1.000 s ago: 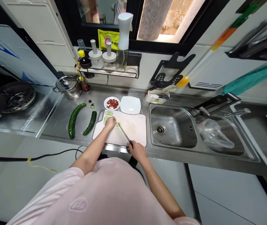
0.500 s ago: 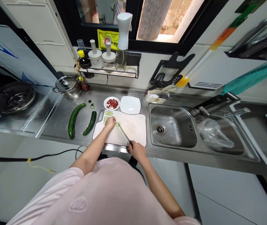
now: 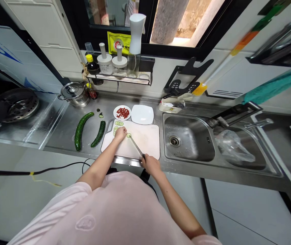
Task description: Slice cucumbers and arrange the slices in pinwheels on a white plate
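Observation:
My right hand (image 3: 151, 164) is wrapped round the black handle of a knife (image 3: 136, 146), whose blade slants up and left across the white cutting board (image 3: 145, 139). By the blade's tip is a pale green cucumber slice (image 3: 128, 135). My left hand (image 3: 120, 133) is beside that slice with its fingers drawn together; what lies between them is too small to make out. More cucumber slices (image 3: 119, 123) lie on the board's upper left, partly hidden by my left hand. Left of the board are a shorter cut cucumber (image 3: 98, 134) and a long whole cucumber (image 3: 83, 131).
Behind the board stand a plate of chopped red pieces (image 3: 122, 113) and a white square plate (image 3: 142, 114). Small cucumber ends (image 3: 101, 115) lie to the left, near a lidded steel pot (image 3: 74, 94). A double sink (image 3: 188, 157) is on the right, with a plastic bag (image 3: 233, 144) in it.
The knife and my right hand have shifted very slightly to the right. My left hand and the cucumber slices stay about where they were.

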A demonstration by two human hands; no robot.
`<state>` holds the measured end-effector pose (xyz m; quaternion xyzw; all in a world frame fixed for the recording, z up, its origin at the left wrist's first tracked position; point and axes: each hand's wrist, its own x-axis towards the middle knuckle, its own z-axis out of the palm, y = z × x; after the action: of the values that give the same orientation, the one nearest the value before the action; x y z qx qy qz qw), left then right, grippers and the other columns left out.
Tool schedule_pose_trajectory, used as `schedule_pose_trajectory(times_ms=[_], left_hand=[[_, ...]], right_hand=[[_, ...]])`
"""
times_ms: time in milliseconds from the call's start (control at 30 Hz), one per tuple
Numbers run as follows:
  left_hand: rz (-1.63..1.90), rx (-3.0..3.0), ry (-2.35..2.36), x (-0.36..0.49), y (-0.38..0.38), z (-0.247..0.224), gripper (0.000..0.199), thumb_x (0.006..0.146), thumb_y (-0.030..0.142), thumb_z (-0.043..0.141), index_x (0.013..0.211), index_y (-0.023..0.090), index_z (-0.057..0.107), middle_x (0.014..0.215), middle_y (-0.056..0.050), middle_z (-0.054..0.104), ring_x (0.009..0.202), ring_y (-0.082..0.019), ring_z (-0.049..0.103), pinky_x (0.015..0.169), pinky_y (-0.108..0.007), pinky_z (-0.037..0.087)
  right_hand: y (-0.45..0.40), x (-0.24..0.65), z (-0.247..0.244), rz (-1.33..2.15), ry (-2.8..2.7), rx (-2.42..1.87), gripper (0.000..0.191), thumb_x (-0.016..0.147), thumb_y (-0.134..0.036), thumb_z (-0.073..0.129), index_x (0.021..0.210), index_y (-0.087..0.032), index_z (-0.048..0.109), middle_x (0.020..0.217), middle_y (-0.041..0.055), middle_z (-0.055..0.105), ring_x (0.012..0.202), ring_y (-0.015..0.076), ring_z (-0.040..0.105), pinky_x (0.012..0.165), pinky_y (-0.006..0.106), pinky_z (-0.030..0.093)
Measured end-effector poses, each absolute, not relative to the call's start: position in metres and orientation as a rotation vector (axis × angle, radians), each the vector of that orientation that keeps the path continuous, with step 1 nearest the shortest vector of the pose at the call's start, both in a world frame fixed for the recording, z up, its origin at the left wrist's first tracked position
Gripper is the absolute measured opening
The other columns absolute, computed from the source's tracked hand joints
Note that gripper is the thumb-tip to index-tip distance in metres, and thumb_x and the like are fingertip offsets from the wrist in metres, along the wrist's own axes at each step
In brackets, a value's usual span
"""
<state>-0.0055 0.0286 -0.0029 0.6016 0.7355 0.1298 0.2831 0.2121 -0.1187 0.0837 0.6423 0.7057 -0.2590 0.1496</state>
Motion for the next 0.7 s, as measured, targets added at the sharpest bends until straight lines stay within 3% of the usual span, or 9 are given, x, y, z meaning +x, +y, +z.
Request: schedule_pose_trajectory(times_ms=[700], left_hand=[[0.296, 1.600, 1.993, -0.003, 0.029, 0.002, 0.015, 0.074, 0.023, 0.065, 0.088, 0.022, 0.065, 0.091, -0.003, 0.067, 0.087, -0.016, 0.059, 0.074, -0.024, 0.041]], right_hand=[[-0.108, 0.200, 0.082, -0.741, 2.011, 1.842, 0.033, 0.096, -0.035, 0.034, 0.109, -0.016, 0.057, 0.100, 0.0128, 0.067, 0.094, 0.0226, 0.064, 0.076, 0.030, 0.041]])
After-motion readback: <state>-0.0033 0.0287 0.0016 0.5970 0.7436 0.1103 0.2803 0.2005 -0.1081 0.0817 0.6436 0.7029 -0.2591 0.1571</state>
